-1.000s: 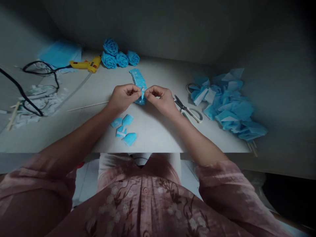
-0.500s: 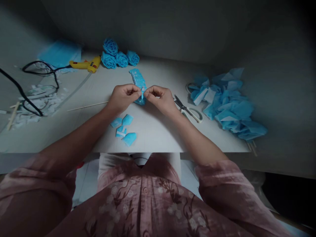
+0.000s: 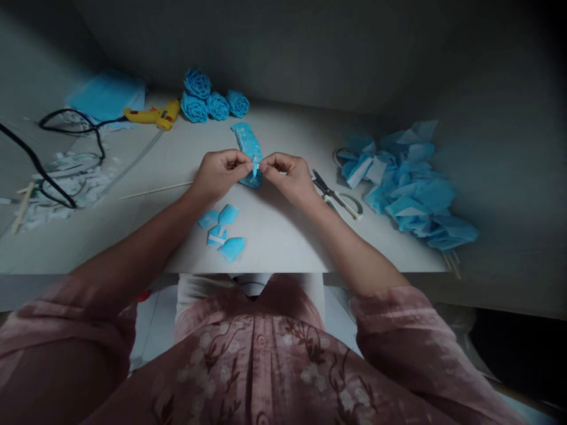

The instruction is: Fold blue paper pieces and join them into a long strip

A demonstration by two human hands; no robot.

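Between my fingertips is a small blue paper piece (image 3: 256,167), pinched from both sides. My left hand (image 3: 222,172) grips its left side, and my right hand (image 3: 287,174) grips its right side. Behind and beneath it, a crinkled blue strip (image 3: 246,140) lies on the table, partly hidden by my fingers. Several cut blue pieces (image 3: 231,248) rest nearer the table's front edge, below my left hand. A thin wooden stick (image 3: 155,190) extends left from beside my left wrist.
Several blue paper roses (image 3: 197,84) stand at the back, beside a yellow glue gun (image 3: 166,115) with a black cord. White scraps (image 3: 57,203) and stacked blue sheets (image 3: 107,94) are at left. Open scissors (image 3: 339,195) and a crumpled blue paper heap (image 3: 411,183) are at right.
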